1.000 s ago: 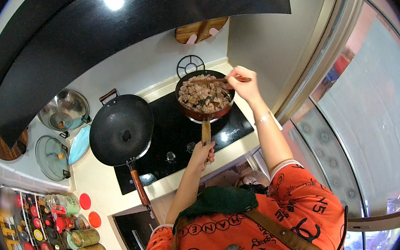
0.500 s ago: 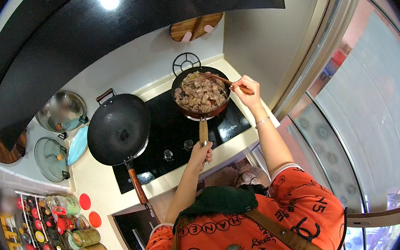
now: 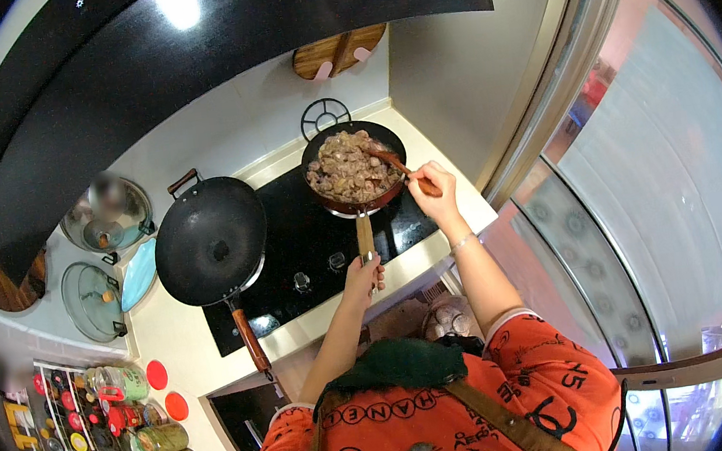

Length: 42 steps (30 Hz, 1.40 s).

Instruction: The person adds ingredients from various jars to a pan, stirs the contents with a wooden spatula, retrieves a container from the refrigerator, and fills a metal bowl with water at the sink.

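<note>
My left hand (image 3: 364, 279) is closed around the wooden handle (image 3: 365, 232) of a frying pan (image 3: 395, 139), which stands on the right burner of the black cooktop (image 3: 298, 232). Pieces of browned sliced meat (image 3: 348, 167) fill the pan. In my right hand (image 3: 435, 193) is the upper end of a wooden spatula (image 3: 396, 163). The spatula slants down to the left, its head among the meat at the pan's right side, partly hidden there. To the left, a black wok (image 3: 213, 239) sits on the other burner with nothing in it, its wooden handle pointing toward me.
Glass lids (image 3: 92, 299) lean by the left wall near a light-blue item (image 3: 138, 275). A rack of jars (image 3: 72, 423) and two red discs (image 3: 157, 375) are on the left counter. A dark range hood (image 3: 271, 41) hangs above; a round black grate (image 3: 324, 118) leans behind the pan.
The spatula has moved toward the pan's right side and its head has sunk into the meat. My right hand is slightly lower. The left hand keeps its hold; the view has shifted slightly.
</note>
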Available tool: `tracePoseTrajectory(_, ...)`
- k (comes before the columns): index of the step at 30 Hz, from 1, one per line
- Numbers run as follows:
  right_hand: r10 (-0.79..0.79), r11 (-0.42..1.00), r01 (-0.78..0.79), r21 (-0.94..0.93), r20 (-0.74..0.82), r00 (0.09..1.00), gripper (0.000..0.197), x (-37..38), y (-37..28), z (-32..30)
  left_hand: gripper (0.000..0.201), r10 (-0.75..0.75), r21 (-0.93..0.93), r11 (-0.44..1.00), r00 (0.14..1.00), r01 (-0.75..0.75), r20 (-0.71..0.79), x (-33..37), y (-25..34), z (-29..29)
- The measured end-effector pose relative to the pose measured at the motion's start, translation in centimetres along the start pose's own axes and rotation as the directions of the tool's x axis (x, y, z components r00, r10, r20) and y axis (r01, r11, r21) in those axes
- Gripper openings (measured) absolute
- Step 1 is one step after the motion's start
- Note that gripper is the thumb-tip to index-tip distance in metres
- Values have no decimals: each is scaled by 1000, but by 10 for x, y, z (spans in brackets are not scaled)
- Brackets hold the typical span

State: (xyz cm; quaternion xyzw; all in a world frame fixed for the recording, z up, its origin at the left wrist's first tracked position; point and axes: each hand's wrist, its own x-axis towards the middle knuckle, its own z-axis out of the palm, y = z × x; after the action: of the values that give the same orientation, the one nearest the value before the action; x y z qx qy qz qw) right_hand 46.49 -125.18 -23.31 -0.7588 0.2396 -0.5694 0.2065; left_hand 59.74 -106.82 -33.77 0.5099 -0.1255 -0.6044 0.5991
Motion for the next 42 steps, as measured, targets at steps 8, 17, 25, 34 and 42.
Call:
tracePoseTrajectory(8, 80, 997, -81, 1, -107, 991, 7, 4, 34, 14, 19, 24, -12, 1000, 1000, -24, 11, -1, -2, 3)
tracePoseTrajectory(17, 111, 985, -101, 140, -64, 992, 7, 4, 27, 3, 19, 7, -31, 1000, 1000, -7, 7, -1, -4, 2)
tracePoseTrajectory(25, 140, 977, -125, 172, -81, 987, 3, 10, 44, 3, 16, -3, -33, 999, 1000, 2, -13, -4, 0, 4)
tracePoseTrajectory(34, 223, 966, -202, 164, -126, 967, 13, 0, 50, 13, 14, 12, -16, 1000, 1000, -12, -3, -2, -2, 4)
tracePoseTrajectory(42, 622, 711, -488, 507, -131, 772, 20, 30, 38, -10, 16, 2, 3, 1000, 999, -2, -36, -1, -2, 4)
